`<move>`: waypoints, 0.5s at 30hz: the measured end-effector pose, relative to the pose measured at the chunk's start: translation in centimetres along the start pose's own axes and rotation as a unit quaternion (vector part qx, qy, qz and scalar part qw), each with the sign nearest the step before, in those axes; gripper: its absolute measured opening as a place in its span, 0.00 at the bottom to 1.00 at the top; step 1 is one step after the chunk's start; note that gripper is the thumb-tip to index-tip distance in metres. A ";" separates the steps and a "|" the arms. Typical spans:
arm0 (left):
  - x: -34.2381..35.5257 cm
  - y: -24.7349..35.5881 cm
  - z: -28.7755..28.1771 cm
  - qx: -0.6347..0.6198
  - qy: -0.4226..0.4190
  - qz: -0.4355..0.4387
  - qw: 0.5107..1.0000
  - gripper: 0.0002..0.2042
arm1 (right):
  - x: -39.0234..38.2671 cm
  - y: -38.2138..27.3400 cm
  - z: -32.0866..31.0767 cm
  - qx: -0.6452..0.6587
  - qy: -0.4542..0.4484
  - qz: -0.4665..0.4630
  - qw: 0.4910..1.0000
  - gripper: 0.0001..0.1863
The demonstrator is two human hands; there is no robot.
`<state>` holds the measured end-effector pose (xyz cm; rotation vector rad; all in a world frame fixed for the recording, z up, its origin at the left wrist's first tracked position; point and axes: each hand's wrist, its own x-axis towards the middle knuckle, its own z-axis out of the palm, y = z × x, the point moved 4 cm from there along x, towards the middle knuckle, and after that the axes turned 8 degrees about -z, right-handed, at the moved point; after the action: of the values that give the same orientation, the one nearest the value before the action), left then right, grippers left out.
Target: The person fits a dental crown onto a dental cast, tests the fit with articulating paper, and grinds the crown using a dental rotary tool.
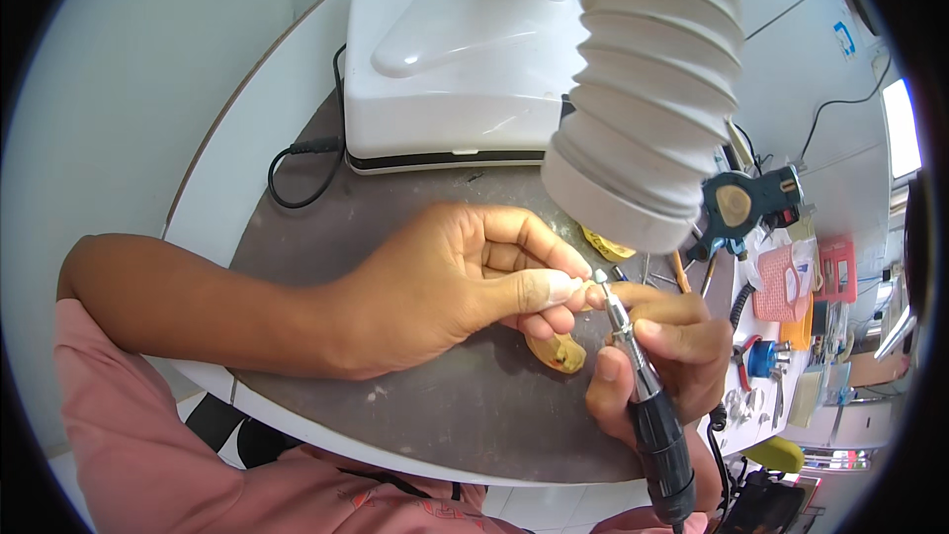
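My left hand (pixel 474 282) pinches something small and pale between thumb and fingertips; its shape is mostly hidden by the fingers. In my right hand (pixel 677 346) is a rotary handpiece (pixel 647 391), black at the back and metal at the front, held like a pen. Its small whitish grinding tip (pixel 599 277) points up and lies right beside the left fingertips; whether they touch I cannot tell. Below the left fingers a yellow plaster dental model (pixel 557 352) rests on the grey-brown table mat (pixel 435 415).
A wide white ribbed hose (pixel 657 79) hangs over the hands from a white machine (pixel 450 69) behind. Another yellow model piece (pixel 605 245) lies near the hose mouth. To the right are a blue-grey articulator (pixel 741 208), a pink basket (pixel 779 282) and several tools.
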<state>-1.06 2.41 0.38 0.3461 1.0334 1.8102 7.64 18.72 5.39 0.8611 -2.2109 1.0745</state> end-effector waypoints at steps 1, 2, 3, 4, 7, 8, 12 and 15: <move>0.1 0.0 0.1 -0.016 -0.006 -0.003 1.000 0.11 | -0.1 0.1 0.2 0.002 -0.003 0.003 1.000 0.22; 0.0 0.1 0.1 -0.014 0.007 -0.018 1.000 0.11 | -0.3 0.4 0.4 0.017 0.004 0.009 1.000 0.23; -0.1 0.1 0.0 -0.018 0.010 -0.020 1.000 0.11 | -0.4 0.6 0.5 0.030 0.012 0.016 0.999 0.23; -0.1 0.0 -0.1 -0.021 0.011 -0.020 1.000 0.11 | -0.3 0.8 0.5 0.038 -0.002 0.010 0.999 0.24; -0.2 0.0 -0.6 -0.016 0.024 -0.025 0.999 0.11 | -0.5 1.7 1.2 0.084 -0.007 0.039 0.996 0.24; -0.2 0.1 -0.5 -0.007 0.022 -0.031 0.999 0.12 | -0.3 1.6 1.2 0.091 0.006 0.040 0.995 0.23; -0.2 0.4 -0.2 -0.006 0.028 -0.036 0.999 0.11 | 0.1 1.1 0.7 0.075 -0.082 0.064 0.992 0.19; -0.2 0.4 -0.3 0.009 0.032 -0.042 0.999 0.10 | 0.2 1.1 0.7 0.070 -0.106 0.077 0.989 0.21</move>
<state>-1.37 2.05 0.52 0.2535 1.0939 1.7462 6.55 18.61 4.63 0.9133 -2.4346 1.2764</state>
